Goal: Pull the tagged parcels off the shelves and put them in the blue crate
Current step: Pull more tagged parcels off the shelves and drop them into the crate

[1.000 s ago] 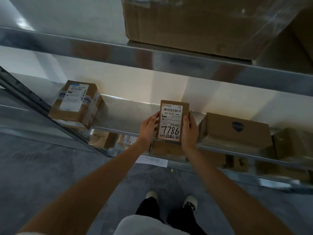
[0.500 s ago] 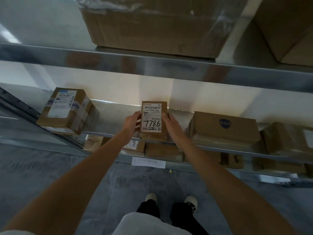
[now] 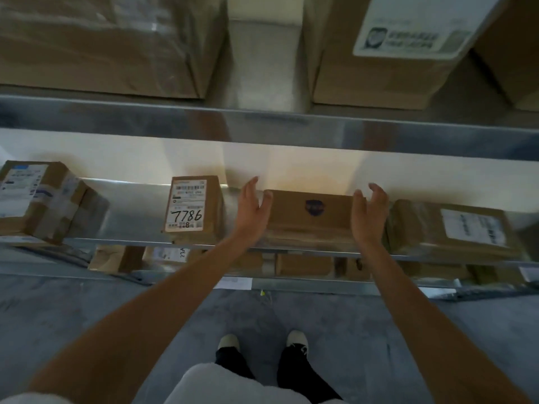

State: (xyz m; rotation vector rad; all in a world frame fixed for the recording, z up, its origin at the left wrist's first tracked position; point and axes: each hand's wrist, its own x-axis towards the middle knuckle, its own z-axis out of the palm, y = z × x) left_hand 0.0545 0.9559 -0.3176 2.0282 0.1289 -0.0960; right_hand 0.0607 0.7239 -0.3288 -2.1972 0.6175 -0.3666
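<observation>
Reaching toward the middle shelf (image 3: 122,242), both hands flank a flat brown parcel with a dark blue logo (image 3: 310,218). The left hand (image 3: 253,209) stands at the parcel's left end with fingers spread and holding nothing; its thumb lies close to the parcel's corner, though contact cannot be confirmed. The right hand (image 3: 368,212) stands at the right end, fingers loosely curved and likewise holding nothing. No label shows on the logo parcel's top face, so whether it carries a tag cannot be told. To its left, apart from the left hand, a small parcel marked 7786 (image 3: 191,209) sits at the shelf's front edge with its label facing up. A taped labelled box (image 3: 38,199) sits further left, and a wrapped parcel with a white label (image 3: 455,228) lies just beside the right hand. Larger cartons (image 3: 376,68) occupy the shelf above. The blue crate is not in view. Judged step: approach to a two-handed grasp of the logo parcel. The next move calls for closing both hands on its ends, sliding it forward clear of its neighbour, and checking it for a tag before carrying it to the crate.
</observation>
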